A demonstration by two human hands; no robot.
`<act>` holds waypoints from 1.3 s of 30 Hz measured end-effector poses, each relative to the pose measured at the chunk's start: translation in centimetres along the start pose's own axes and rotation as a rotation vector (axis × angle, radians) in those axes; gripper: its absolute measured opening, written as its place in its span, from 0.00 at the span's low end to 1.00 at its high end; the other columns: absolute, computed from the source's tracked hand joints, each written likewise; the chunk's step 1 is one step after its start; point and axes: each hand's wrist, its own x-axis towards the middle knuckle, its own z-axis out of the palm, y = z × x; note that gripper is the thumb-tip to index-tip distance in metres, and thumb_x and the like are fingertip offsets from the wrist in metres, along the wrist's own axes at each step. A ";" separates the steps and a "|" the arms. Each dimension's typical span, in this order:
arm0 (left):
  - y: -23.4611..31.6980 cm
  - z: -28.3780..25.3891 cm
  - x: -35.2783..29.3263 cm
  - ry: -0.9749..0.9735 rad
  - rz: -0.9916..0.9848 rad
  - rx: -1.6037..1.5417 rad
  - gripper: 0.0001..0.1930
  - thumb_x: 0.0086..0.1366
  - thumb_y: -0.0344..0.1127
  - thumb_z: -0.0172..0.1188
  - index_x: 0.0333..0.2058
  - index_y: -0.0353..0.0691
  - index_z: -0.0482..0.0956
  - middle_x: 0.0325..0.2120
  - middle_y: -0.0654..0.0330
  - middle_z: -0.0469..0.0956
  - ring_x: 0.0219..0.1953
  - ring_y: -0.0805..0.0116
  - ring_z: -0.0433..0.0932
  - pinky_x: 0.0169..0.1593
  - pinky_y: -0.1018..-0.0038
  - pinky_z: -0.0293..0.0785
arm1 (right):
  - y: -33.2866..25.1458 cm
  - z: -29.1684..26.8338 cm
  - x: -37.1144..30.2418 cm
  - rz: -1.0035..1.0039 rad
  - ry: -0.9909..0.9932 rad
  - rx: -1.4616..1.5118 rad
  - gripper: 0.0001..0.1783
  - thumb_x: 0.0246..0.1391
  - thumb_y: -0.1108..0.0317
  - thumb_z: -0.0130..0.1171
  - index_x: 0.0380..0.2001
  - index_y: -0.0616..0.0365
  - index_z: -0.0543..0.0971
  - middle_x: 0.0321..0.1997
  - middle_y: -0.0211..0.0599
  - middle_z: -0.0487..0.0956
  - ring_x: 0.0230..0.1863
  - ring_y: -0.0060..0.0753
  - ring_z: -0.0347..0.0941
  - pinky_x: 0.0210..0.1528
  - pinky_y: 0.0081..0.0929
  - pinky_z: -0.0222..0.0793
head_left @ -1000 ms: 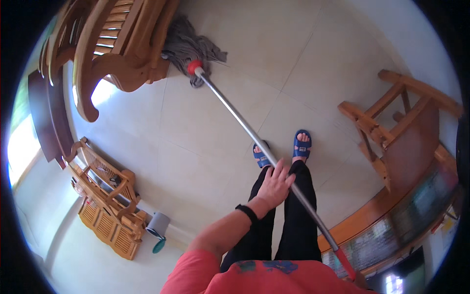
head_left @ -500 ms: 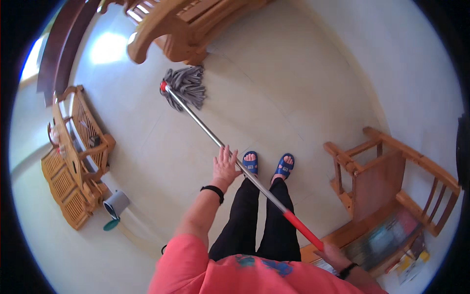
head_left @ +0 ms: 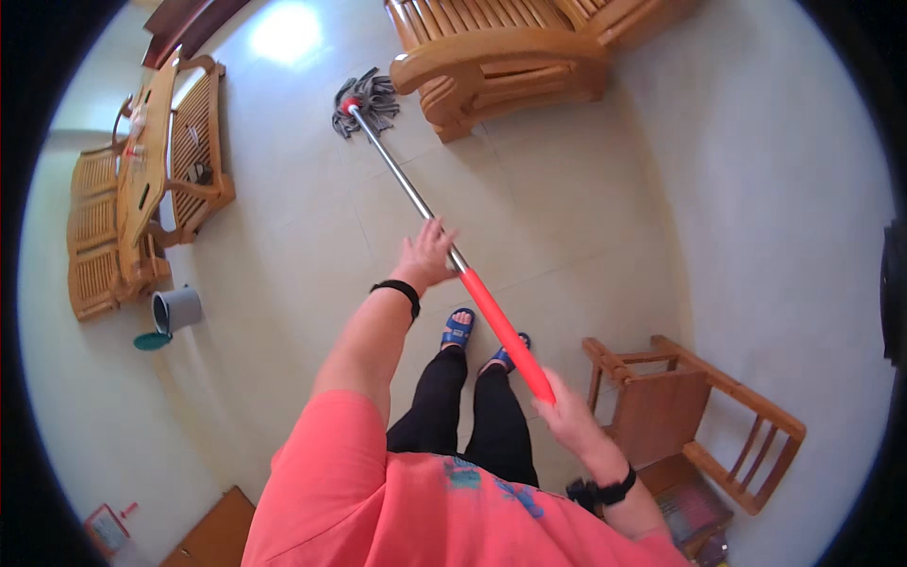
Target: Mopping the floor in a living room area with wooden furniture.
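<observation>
Right of the mop head (head_left: 378, 98) stands a seat (head_left: 501, 45) (just beside it); left, a table (head_left: 142, 170) and bin (head_left: 183, 307); well right, a chair (head_left: 661, 406).

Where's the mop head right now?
Head view, upper part, left of centre: the grey mop head is on the tiled floor, just left of the wooden seat's curved armrest.

The mop's pole (head_left: 397, 171) is bright, polished metal, running into a grip (head_left: 507, 333) of smooth red plastic. The mop head (head_left: 381, 91) is grey cloth in loose, rough strands around a plastic-looking red collar (head_left: 350, 105). Below lies a floor (head_left: 302, 274) of smooth, glossy tile. The armchair (head_left: 510, 45) is varnished wood with a soft sheen. The shirt (head_left: 331, 491) and trousers (head_left: 430, 406) are matt cloth. The bin (head_left: 181, 309) is probably smooth plastic, though it sits small near the rim.
</observation>
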 end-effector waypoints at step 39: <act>-15.6 -32.3 3.6 0.320 0.422 -0.547 0.18 0.57 0.50 0.61 0.42 0.49 0.71 0.48 0.60 0.68 0.63 0.53 0.57 0.49 0.43 0.65 | -53.0 0.8 4.7 -0.302 0.521 0.029 0.15 0.55 0.70 0.40 0.30 0.67 0.76 0.47 0.59 0.74 0.17 0.32 0.73 0.17 0.19 0.66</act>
